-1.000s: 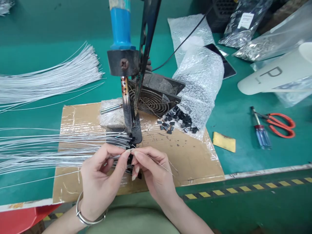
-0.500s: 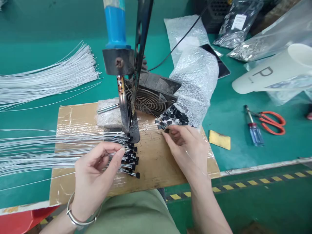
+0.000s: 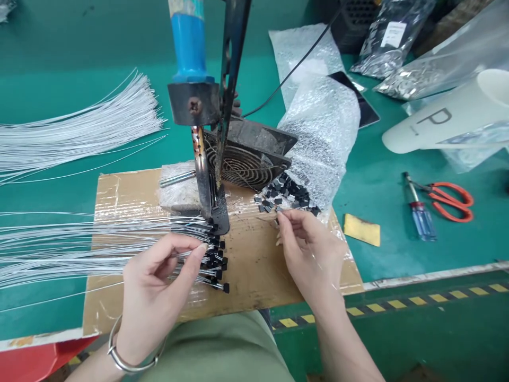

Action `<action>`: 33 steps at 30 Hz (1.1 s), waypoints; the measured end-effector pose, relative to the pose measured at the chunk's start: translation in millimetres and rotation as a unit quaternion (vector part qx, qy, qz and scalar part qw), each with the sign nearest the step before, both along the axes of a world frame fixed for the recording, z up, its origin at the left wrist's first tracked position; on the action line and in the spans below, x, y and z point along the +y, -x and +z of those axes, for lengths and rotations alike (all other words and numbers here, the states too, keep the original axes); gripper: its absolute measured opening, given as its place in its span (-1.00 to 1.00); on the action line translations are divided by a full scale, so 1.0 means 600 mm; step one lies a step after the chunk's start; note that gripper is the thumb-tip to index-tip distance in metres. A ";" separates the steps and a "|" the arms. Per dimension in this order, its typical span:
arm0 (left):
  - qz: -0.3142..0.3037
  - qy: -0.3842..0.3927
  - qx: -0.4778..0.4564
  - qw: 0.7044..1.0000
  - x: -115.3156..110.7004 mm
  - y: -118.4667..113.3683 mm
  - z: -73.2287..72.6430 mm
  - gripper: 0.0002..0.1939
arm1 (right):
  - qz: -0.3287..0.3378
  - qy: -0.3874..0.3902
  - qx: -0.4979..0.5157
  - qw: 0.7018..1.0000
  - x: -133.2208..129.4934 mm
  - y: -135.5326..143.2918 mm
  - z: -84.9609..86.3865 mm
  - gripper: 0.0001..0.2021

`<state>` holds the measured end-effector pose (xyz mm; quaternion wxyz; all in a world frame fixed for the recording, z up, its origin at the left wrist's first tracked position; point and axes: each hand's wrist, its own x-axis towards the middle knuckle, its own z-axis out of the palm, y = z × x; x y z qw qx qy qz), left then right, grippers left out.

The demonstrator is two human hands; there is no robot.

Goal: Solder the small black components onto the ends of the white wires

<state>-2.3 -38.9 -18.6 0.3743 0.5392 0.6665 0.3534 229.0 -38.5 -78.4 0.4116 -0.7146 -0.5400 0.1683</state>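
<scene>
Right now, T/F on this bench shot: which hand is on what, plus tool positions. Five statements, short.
1. The left hand pinches white wires tipped with small black parts. True.
2. The right hand rests on the scissors. False: its fingertips are at the near edge of the pile of black components; the orange-handled scissors lie apart to the right.
3. A blue-handled screwdriver lies beside the scissors. True.
4. The soldering iron lies flat on the cardboard. False: it stands upright in a clamp, tip down over the cardboard.
5. The fan sits behind the iron's tip. True.
</scene>
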 end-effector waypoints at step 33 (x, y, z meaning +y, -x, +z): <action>-0.076 0.016 -0.090 0.993 0.019 -0.003 0.026 -0.91 | 0.068 0.073 0.558 0.824 -0.013 0.139 0.049 -0.91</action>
